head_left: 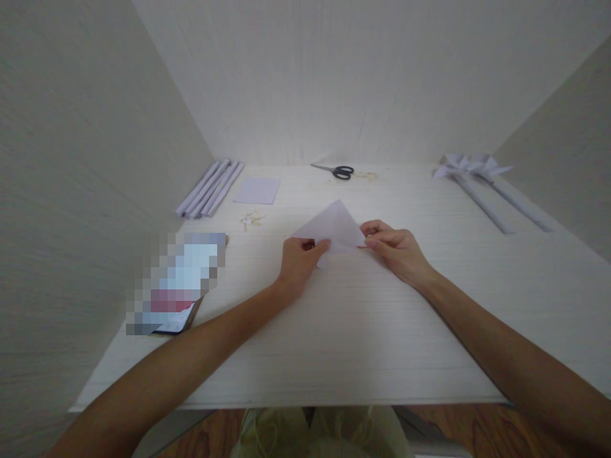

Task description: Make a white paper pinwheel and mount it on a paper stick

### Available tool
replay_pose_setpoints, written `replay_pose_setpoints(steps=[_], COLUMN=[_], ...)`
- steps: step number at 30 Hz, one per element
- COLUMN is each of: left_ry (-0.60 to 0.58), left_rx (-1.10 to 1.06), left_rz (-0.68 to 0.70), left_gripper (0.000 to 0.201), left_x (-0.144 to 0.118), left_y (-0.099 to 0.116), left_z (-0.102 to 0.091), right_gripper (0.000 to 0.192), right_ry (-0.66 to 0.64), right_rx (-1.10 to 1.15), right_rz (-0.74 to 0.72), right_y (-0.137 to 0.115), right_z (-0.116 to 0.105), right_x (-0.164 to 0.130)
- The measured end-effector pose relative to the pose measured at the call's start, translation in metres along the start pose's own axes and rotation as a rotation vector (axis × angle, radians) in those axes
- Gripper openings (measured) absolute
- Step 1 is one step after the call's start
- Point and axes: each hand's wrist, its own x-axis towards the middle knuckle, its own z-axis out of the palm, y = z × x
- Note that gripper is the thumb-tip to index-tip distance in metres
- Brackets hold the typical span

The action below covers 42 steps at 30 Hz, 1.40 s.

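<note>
Pinching folded paper (334, 228) | left hand (300, 259) grip closed on left corner | right hand (396, 248) grip closed on right corner

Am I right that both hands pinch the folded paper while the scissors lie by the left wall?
Not quite. In the head view both hands, left hand and right hand, do pinch the folded paper, but the scissors lie by the back wall.

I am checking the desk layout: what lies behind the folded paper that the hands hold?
Behind the folded paper bare white table, then scissors near the back wall. What the paper covers cannot be seen.
</note>
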Motion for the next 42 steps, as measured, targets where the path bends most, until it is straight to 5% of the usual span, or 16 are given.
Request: replay_pose_setpoints(steps=[42], left_ry=[-0.003], left_rx=[0.005], left_rz=[0.016], left_gripper=[0.022], left_x=[0.0012], left_y=[-0.0026], left_z=[0.0003], right_gripper=[0.006], right_ry=[0.017], right_rx=[-0.005], right_rz=[-0.016], right_y=[-0.0001], right_z=[-0.0001], right_x=[-0.0006])
